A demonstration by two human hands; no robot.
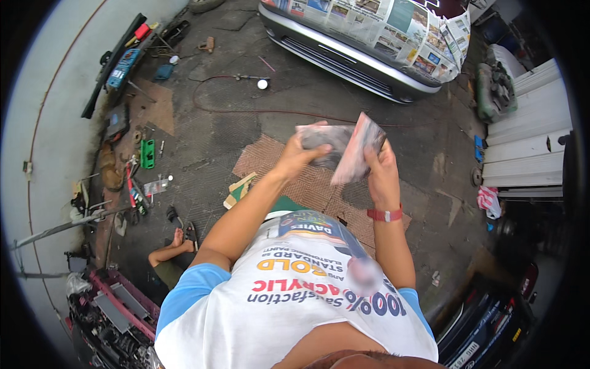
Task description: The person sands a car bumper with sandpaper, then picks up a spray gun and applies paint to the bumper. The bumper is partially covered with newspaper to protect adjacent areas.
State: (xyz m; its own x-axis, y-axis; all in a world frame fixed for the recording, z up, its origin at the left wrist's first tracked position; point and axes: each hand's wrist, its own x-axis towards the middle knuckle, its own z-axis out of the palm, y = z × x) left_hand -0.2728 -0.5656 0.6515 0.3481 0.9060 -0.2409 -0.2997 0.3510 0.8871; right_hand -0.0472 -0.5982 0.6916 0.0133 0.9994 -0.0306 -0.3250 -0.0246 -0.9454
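Note:
In front of my chest I hold thin, flat, sheet-like pieces, blurred by motion. My left hand [299,155] pinches a dark grey sheet [335,136] with a pale pinkish edge, its thumb lying across the near face. Gripped at its right side by my right hand [384,172] is a pinkish-grey sheet [355,152], tilted upright and overlapping the grey one. Whether the two are joined as one folded piece, I cannot tell. A red-strapped watch [385,215] sits on my right wrist. Below the hands lies patterned brown matting [270,157].
Ahead stands a car bumper [344,58] below newspaper masking [375,27]. A thin hose [246,111] crosses the floor. Along the left wall are a green case [147,154], a blue case [123,67] and several tools. At lower left shows a bent leg [169,253]. A dark car [491,326] is at lower right.

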